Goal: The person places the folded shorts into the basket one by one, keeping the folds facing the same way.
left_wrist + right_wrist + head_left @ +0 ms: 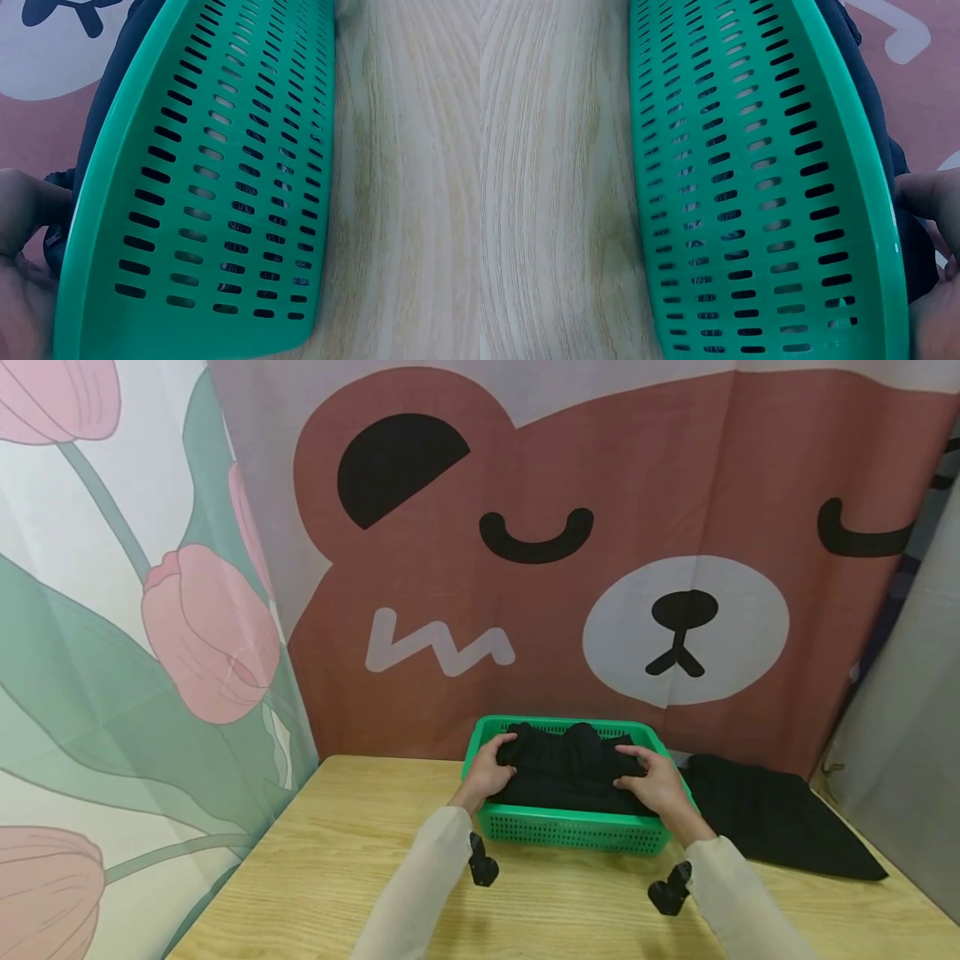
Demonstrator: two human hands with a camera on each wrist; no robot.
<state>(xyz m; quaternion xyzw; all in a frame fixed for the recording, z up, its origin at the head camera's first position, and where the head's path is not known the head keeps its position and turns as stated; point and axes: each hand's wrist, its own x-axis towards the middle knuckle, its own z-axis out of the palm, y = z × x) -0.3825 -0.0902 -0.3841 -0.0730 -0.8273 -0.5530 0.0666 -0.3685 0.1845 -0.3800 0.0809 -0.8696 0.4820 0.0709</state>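
Observation:
A folded, rumpled piece of black clothing (570, 777) lies in a green plastic basket (577, 831) with slotted sides. At its left end my left hand (489, 772) grips the cloth, fingers over the top and thumb nearer me. My right hand (662, 785) holds the opposite end the same way. From the left wrist, the hand (26, 262) shows just beyond the basket rim, against dark fabric. In the right wrist view, the thumb and finger of the hand (937, 315) close on the dark cloth (915, 247). The clothing's exact kind is hard to tell.
Right of the basket, another black cloth item (780, 818) lies flat on the wooden table (360, 860). A bear-print curtain (540, 635) hangs directly behind, and a tulip-print curtain (150, 693) borders the left side. A pale curtain (900, 710) hangs at right.

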